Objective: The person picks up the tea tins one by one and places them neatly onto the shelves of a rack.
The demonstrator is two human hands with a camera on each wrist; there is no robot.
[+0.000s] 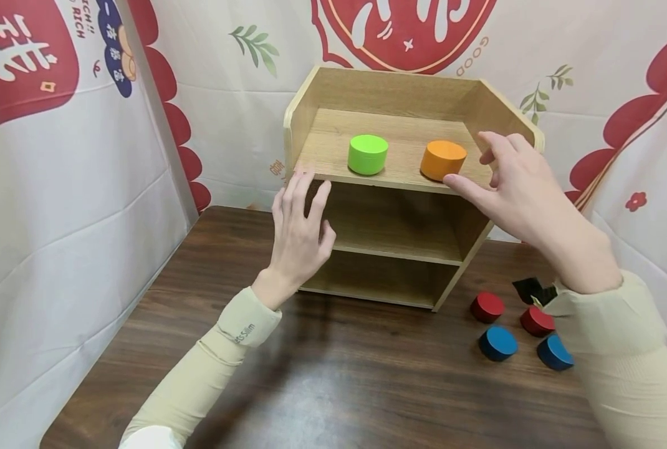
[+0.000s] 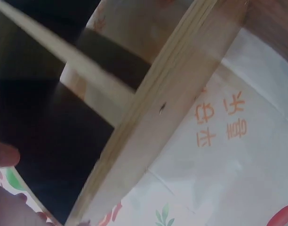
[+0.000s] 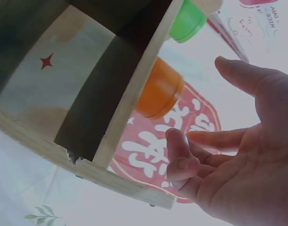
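On the top board of a small wooden shelf (image 1: 389,181) stand a short green cylinder (image 1: 368,155) and, to its right, a short orange cylinder (image 1: 442,161). My right hand (image 1: 515,181) is just right of the orange one, thumb and fingers spread apart. In the right wrist view a gap shows between that hand (image 3: 247,141) and the orange cylinder (image 3: 160,89). My left hand (image 1: 302,224) is by the shelf's left front edge, fingers extended and holding nothing. Only part of the left hand (image 2: 10,202) shows in the left wrist view; whether it touches the shelf I cannot tell.
Two red cylinders (image 1: 487,307) and two blue cylinders (image 1: 498,343) lie on the dark wooden table (image 1: 333,374), right of the shelf. A small black item (image 1: 530,290) is behind them, partly covered by the right sleeve. Printed cloth (image 1: 227,125) hangs around the table.
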